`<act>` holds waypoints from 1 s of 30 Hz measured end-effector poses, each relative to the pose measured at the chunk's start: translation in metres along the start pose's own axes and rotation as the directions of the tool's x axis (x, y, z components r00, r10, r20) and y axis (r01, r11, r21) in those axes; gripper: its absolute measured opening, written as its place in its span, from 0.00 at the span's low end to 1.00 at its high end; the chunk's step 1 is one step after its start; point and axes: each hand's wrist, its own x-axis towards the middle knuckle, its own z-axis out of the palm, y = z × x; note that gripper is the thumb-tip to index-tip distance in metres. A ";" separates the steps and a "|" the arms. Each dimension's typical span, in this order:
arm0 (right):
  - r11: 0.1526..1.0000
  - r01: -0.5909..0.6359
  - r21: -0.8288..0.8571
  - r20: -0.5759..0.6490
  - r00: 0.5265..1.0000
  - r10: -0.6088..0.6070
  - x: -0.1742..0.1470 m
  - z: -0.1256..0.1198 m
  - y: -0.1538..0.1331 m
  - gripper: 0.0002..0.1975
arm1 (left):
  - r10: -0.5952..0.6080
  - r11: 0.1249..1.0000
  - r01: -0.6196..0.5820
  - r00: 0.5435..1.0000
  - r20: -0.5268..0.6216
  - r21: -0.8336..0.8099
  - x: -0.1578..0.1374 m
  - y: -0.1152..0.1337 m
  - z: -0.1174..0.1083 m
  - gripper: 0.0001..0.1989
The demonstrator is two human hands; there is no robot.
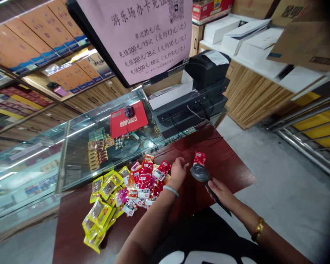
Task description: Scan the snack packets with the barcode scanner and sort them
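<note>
My right hand [221, 192] grips the handle of a black barcode scanner [200, 173]. Just beyond the scanner's head lies a single red snack packet [199, 158] on the dark red table. Over the table to the left is my left hand [179, 172], its fingers loosely bent and apart, with nothing visible in them. Beside that wrist is a heap of red and white snack packets [144, 181], with orange and pink ones among them. Several yellow snack packets [100, 212] with see-through windows lie at the heap's left side.
Behind the dark red table [231, 165] runs a glass counter [81, 128] with a red mouse pad [118, 123] and a mouse [129, 111]. A screen covered by a pink notice [154, 44] stands beside a black printer [206, 71]. Metal rails [305, 146] are at right.
</note>
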 end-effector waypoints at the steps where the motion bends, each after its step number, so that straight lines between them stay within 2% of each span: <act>1: 1.000 0.000 0.000 0.007 1.000 0.000 0.001 0.001 -0.001 0.30 | -0.004 0.988 0.013 0.998 -0.059 0.154 -0.001 -0.005 -0.012 0.17; 4: 1.000 0.011 -0.010 0.051 0.999 -0.011 0.005 0.006 -0.001 0.29 | -0.040 0.838 0.128 0.984 -0.174 0.530 -0.009 -0.030 -0.051 0.24; 7: 1.000 0.017 -0.025 0.095 0.995 -0.014 0.009 0.017 0.000 0.28 | -0.110 0.726 0.198 0.979 -0.173 0.659 -0.018 -0.054 -0.073 0.24; 9: 0.999 0.026 -0.038 0.117 0.993 -0.021 0.011 0.026 0.002 0.29 | -0.116 0.708 0.193 0.981 -0.157 0.679 -0.020 -0.063 -0.077 0.23; 11: 0.998 0.032 -0.048 0.135 0.991 -0.025 0.014 0.035 0.004 0.29 | -0.121 0.732 0.168 0.986 -0.117 0.660 -0.020 -0.067 -0.076 0.19; 14: 0.998 0.039 -0.053 0.154 0.988 -0.031 0.017 0.046 0.007 0.28 | -0.174 0.819 0.169 0.984 -0.043 0.548 -0.019 -0.070 -0.071 0.15; 18: 0.996 0.064 -0.056 0.150 0.987 -0.055 0.019 0.054 0.004 0.28 | -0.229 0.914 0.231 0.972 -0.045 0.334 -0.022 -0.073 -0.064 0.16; 20: 0.996 0.065 -0.063 0.145 0.988 -0.056 0.018 0.058 -0.001 0.28 | -0.237 0.927 0.237 0.971 -0.038 0.291 -0.026 -0.074 -0.062 0.16; 26: 0.997 0.057 -0.062 0.146 0.988 -0.047 0.011 0.065 -0.007 0.28 | -0.206 0.933 0.204 0.978 -0.026 0.295 -0.031 -0.081 -0.066 0.17; 28: 0.997 0.053 -0.058 0.144 0.989 -0.044 0.008 0.065 -0.005 0.28 | -0.224 0.951 0.224 0.974 -0.023 0.211 -0.029 -0.081 -0.062 0.16; 30: 0.997 0.044 -0.056 0.145 0.989 -0.036 0.005 0.065 0.000 0.28 | -0.233 0.971 0.233 0.973 -0.007 0.049 -0.025 -0.075 -0.051 0.15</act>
